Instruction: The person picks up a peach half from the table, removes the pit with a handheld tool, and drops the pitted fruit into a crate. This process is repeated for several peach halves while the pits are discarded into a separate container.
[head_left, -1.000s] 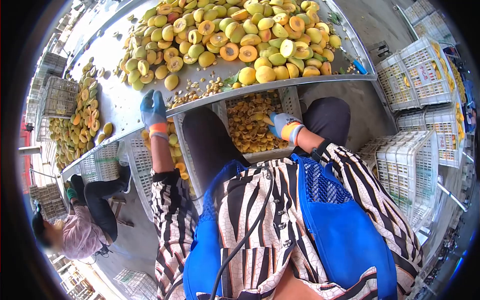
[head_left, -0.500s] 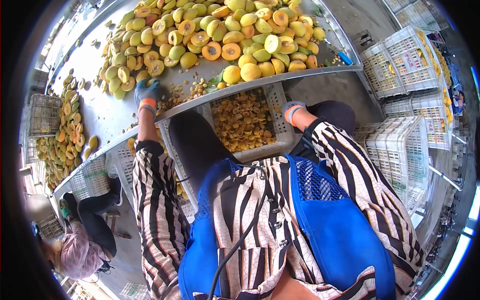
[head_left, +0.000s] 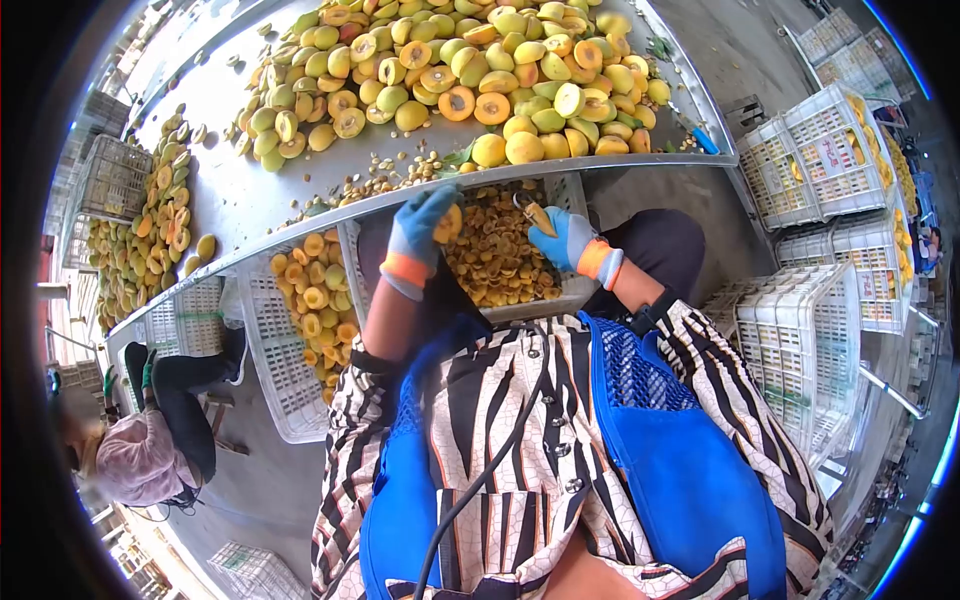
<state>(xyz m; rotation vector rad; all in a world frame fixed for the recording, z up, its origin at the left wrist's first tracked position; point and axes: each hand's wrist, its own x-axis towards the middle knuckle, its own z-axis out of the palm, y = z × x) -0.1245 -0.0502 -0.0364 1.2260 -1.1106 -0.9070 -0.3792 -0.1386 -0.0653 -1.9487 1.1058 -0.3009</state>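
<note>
My left hand (head_left: 422, 230), in a blue and grey glove with an orange cuff, is closed on a yellow peach piece (head_left: 449, 224) just below the metal table's edge. To its right, my right hand (head_left: 570, 243), gloved the same way, grips a pitting tool with a wooden handle (head_left: 540, 217) and a curved metal end. Beneath both hands a crate (head_left: 568, 195) holds many small peach scraps (head_left: 498, 250). Cut yellow peaches (head_left: 480, 75) are heaped on the table (head_left: 215, 190), with loose pits (head_left: 390, 178) scattered near the front edge.
A white crate of peach halves (head_left: 318, 290) stands left of my legs. Stacked crates (head_left: 815, 150) and another crate (head_left: 790, 330) stand at right. A blue-handled object (head_left: 706, 141) lies at the table's right corner. Another person (head_left: 150, 450) sits at far left beside another peach heap (head_left: 165, 215).
My left hand has come back from the tabletop pile to above the scrap crate, now with a peach piece. My right hand has risen from my knee, and the wooden-handled tool now shows.
</note>
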